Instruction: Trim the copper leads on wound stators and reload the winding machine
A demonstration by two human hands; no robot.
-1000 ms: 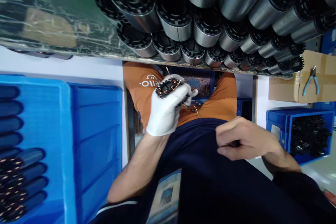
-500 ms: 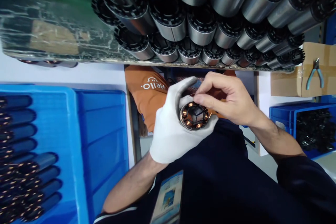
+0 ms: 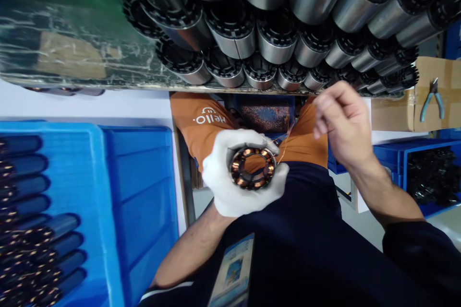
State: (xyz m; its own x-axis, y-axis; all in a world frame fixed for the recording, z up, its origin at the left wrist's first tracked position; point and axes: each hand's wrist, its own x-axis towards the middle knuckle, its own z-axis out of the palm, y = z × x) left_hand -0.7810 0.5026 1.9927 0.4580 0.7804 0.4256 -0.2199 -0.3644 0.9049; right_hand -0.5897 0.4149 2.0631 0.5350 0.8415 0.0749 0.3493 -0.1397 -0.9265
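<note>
My left hand (image 3: 234, 187), in a white glove, is wrapped round a cylindrical stator (image 3: 253, 168). Its open end faces the camera and shows a ring of copper windings. Thin copper wires (image 3: 284, 146) stick out from its right side, above the gloved thumb. My bare right hand (image 3: 342, 122) is raised to the right of the stator, apart from it. The right fingers are curled together and blurred; whether anything is between them is too small to tell.
Rows of metal cylinders (image 3: 275, 33) with black slotted rims stand on the shelf across the top. Wound stators (image 3: 27, 182) lie in a blue tray (image 3: 97, 192) at left. At right are a cardboard box (image 3: 396, 96), pliers (image 3: 432, 100) and a blue bin (image 3: 392, 158) of black parts.
My right hand has left the stator and moved up and to the right. My left hand has lowered slightly and turned the stator's open end more to the camera. Loose wires now show.
</note>
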